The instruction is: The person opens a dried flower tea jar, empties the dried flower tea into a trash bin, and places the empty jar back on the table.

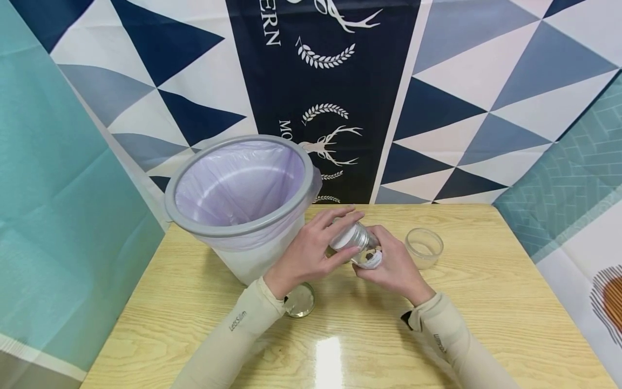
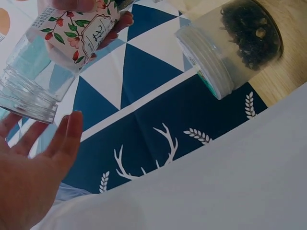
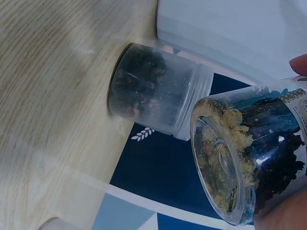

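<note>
My right hand (image 1: 393, 262) grips a clear jar (image 2: 43, 67) with a floral label, tilted so its uncovered threaded mouth points toward the left hand. Yellowish dried flowers and dark dried pieces lie toward the jar's base in the right wrist view. The left hand (image 2: 33, 177) has its fingers spread loosely at that mouth, fingertips right by the rim. Close behind the hands, a second jar (image 3: 148, 88) with a lid and dark dried contents stands on the table; the hands partly hide it in the head view.
A white bin with a grey rim (image 1: 187, 229) and purple liner stands left of the hands. A shiny round lid (image 1: 299, 300) lies near the left wrist. To the right stands a clear round container (image 1: 424, 248). Patterned cloth (image 1: 442, 108) hangs behind the wooden table (image 1: 486, 302).
</note>
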Demonstrator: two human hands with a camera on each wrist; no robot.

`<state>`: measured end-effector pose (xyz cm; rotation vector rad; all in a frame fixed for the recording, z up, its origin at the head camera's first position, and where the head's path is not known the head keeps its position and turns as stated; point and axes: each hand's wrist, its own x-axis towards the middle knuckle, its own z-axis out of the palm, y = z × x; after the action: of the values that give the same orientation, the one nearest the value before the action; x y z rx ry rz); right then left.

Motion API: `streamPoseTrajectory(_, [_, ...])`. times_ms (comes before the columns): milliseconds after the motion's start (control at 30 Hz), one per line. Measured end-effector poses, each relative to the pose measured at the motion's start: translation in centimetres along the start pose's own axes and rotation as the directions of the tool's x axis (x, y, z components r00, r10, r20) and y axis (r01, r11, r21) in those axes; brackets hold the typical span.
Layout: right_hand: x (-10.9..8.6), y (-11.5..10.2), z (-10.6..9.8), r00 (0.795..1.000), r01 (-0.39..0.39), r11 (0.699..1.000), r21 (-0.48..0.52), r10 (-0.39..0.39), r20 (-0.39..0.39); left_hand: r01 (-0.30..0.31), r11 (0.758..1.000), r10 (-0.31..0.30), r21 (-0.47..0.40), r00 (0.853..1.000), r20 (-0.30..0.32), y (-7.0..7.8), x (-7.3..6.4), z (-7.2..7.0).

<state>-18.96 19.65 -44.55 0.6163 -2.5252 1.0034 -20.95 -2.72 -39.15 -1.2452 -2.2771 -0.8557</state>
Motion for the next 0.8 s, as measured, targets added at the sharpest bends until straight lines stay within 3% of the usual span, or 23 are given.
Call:
streamPoseTrajectory(233, [-0.03, -0.01, -0.11, 1.000, -0.009, 1.000, -0.007, 0.009, 0.006, -0.058, 0.997, 0.059, -0.044, 0.998, 0.038, -0.21, -0.38, -0.24])
streamPoseTrajectory(800, [0.01, -0.11, -0.80, 0.998, -0.038, 0.996, 0.083, 0.042, -0.054, -0.017, 0.993, 0.009, -0.119, 0.998, -0.063, 0.04, -0.32, -0.56])
